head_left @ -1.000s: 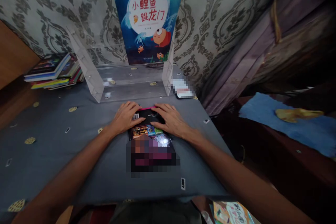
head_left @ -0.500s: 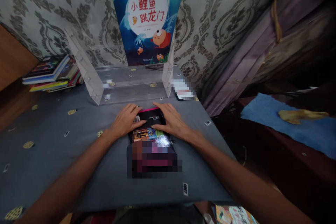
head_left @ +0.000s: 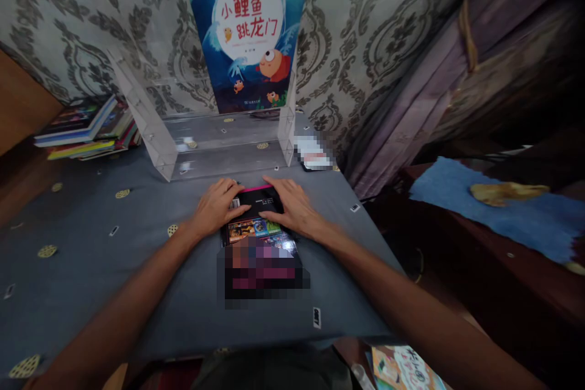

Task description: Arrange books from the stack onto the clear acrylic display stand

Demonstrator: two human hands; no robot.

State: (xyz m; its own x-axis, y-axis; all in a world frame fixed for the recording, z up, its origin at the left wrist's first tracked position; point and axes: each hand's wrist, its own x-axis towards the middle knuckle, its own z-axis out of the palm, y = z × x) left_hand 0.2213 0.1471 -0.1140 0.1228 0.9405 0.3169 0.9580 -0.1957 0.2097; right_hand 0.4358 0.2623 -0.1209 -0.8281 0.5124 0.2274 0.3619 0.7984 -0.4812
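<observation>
A dark book (head_left: pixel 247 230) lies flat on the cloth-covered table in front of me, its back cover facing up. It has a pink strip along its far edge, a barcode and small coloured pictures; its near part is pixelated. My left hand (head_left: pixel 220 204) grips the book's far left side, thumb on the cover. On the far right side my right hand (head_left: pixel 292 204) grips it too, thumb pointing inward and fingers along the edge. Both sets of fingertips partly hide behind the book's edge. Just beyond stands a clear acrylic rack (head_left: pixel 167 161) holding a blue picture book (head_left: pixel 249 30) upright.
Stacked books (head_left: pixel 82 128) sit at the back left of the table (head_left: pixel 150 311). A partly pixelated phone-like object (head_left: pixel 315 158) lies right of the rack. Past the table's right edge are a purple curtain (head_left: pixel 411 97) and a blue cloth (head_left: pixel 457 195). Another book (head_left: pixel 404 368) is below the front edge.
The whole view has shifted slightly, so things appear a little further left. Both hands keep the same place on the book, which stays flat on the table.
</observation>
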